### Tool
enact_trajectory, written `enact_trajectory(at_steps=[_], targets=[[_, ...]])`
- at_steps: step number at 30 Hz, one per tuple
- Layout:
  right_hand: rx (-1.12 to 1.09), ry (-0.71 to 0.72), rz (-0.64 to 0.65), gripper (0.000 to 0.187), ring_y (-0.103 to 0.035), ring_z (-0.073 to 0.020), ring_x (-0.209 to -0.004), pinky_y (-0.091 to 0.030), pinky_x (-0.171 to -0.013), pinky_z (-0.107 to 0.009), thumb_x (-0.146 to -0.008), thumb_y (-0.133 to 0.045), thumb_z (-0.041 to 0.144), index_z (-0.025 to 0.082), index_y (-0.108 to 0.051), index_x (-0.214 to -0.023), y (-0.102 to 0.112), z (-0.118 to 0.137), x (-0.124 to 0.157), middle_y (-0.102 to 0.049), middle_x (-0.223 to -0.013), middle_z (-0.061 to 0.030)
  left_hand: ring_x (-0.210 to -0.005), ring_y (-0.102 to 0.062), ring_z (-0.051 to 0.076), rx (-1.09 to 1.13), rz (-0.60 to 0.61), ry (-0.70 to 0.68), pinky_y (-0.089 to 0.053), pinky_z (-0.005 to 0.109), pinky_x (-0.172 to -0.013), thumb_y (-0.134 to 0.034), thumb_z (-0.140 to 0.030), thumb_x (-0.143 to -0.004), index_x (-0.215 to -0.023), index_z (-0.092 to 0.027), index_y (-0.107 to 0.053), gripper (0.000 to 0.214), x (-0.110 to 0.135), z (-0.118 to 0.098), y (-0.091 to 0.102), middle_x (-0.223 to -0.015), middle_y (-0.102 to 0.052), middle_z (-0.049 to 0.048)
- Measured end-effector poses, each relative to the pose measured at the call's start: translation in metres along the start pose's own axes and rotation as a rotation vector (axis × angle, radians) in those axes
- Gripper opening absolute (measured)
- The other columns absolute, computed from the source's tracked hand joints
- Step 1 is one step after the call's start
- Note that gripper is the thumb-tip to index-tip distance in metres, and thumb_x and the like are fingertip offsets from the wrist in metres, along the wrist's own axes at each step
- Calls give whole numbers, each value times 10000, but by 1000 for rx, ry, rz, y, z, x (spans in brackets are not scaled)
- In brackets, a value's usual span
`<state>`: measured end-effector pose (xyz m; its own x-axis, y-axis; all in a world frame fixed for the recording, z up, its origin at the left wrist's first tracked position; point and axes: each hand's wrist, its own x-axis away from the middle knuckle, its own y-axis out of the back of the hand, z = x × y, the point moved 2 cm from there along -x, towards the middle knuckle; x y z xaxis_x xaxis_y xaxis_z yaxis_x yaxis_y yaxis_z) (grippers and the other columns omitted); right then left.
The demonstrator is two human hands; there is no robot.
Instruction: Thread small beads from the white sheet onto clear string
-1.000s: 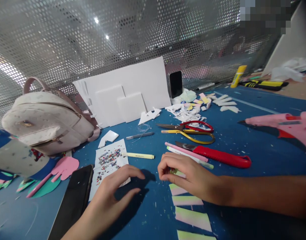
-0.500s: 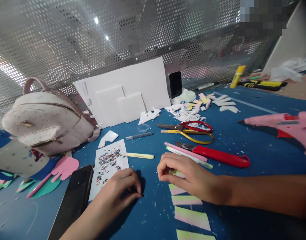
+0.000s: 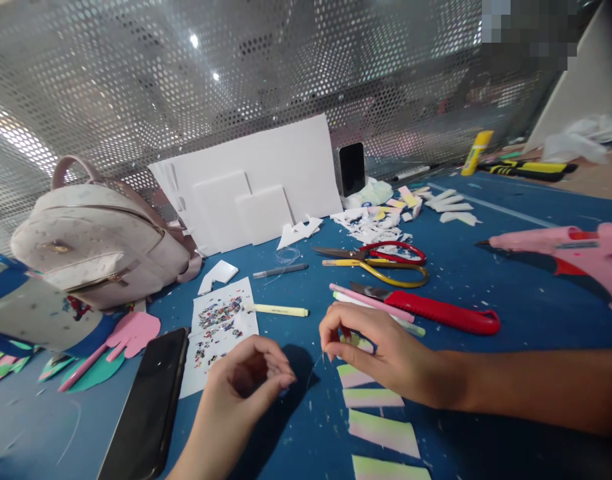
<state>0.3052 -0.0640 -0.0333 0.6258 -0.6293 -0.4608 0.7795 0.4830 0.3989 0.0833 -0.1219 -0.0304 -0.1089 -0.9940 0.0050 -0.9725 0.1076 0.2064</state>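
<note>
My right hand is closed in a pinch on a thin clear thread, which trails from its fingertips down toward the left. Opposite it, my left hand has thumb and forefinger pressed together; whatever they hold is too small to make out. Left of that hand lies a white sheet of paper scattered with small multicoloured beads. Below my right wrist, several yellow-green and pink strips lie in a column, one partly hidden under the hand. A coil of clear thread rests farther back.
Scissors, a red utility knife and pens lie beyond my hands. A pink glue gun is at right. Phone, backpack and pink cut-out stand left; white boards lean behind, near scraps.
My left hand has lifted and turned, its fingertips moving slightly right and up. My right hand shifted a little to the right, its pinch and the thread now more visible.
</note>
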Motion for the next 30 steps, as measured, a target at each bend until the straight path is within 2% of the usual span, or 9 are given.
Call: enact_trajectory(at_steps=[4, 8, 13, 24, 30], targets=[[8, 84, -49, 74, -526, -131, -784, -424, -699, -251, -1022, -552, 182, 174, -590, -959, 1, 4, 2, -619, -886, -19, -663, -650, 119, 333, 71, 77, -530, 179, -553, -840, -196, -801, -918, -174, -663, 213, 0, 15, -16, -778, -741, 11], [39, 157, -55, 78, -516, -140, -774, -426, -704, -264, -1020, -546, 183, 173, -591, -957, 1, 7, 2, -615, -872, -22, -646, -678, 118, 439, 70, 66, -579, 187, -557, -885, -189, -771, -942, -163, -651, 290, -2, 21, -21, -752, -761, 17], [55, 145, -36, 75, -513, -131, -784, -412, -713, -261, -1011, -561, 172, 174, -582, -939, 1, 6, 1, -604, -863, -8, -666, -736, 143, 501, -30, 92, -589, 182, -570, -933, -183, -704, -970, -165, -648, 390, 2, 15, -26, -704, -774, 17], [110, 90, -13, 77, -523, -146, -803, -412, -711, -277, -1028, -528, 177, 181, -571, -964, -1, 4, 2, -617, -907, -24, -679, -787, 186, 466, -69, 138, -621, 226, -624, -927, -193, -700, -1081, -161, -628, 485, 4, 7, -26, -719, -809, 33], [134, 111, -11, 78, -516, -141, -794, -412, -702, -271, -1027, -525, 159, 182, -558, -960, -1, 5, 3, -611, -902, -21, -697, -804, 210, 478, -79, 171, -635, 245, -632, -948, -210, -669, -1157, -169, -620, 589, 3, 9, -25, -714, -821, 32]])
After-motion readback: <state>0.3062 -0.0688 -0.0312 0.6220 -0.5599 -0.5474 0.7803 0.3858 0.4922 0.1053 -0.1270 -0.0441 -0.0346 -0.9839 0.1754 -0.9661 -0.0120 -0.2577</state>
